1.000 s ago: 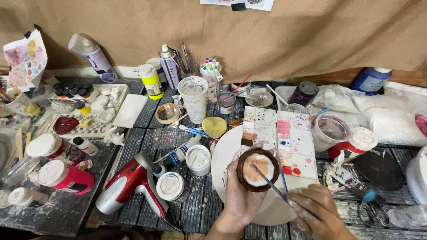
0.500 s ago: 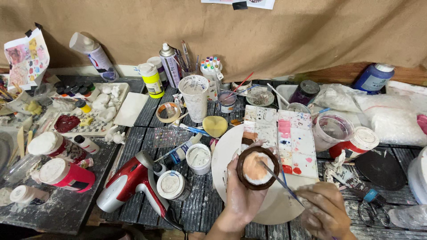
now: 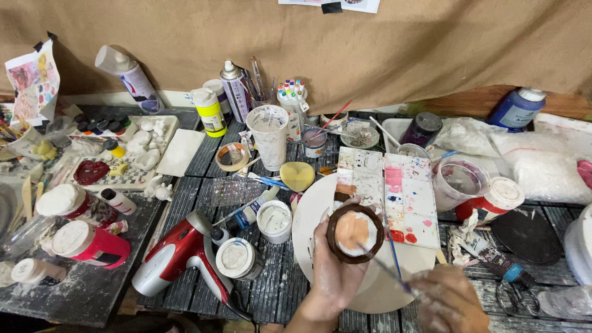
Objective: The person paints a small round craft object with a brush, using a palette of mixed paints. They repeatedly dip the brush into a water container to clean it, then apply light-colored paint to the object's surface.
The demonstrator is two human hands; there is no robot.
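Round brown-rimmed piece cupped in left hand; right hand pinches brush. Best steady strokes, light pressure near rim.

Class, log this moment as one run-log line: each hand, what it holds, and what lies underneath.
left hand: holds round brown piece | right hand: holds paintbrush, tip at piece | beneath: white round board | beside: paint palette
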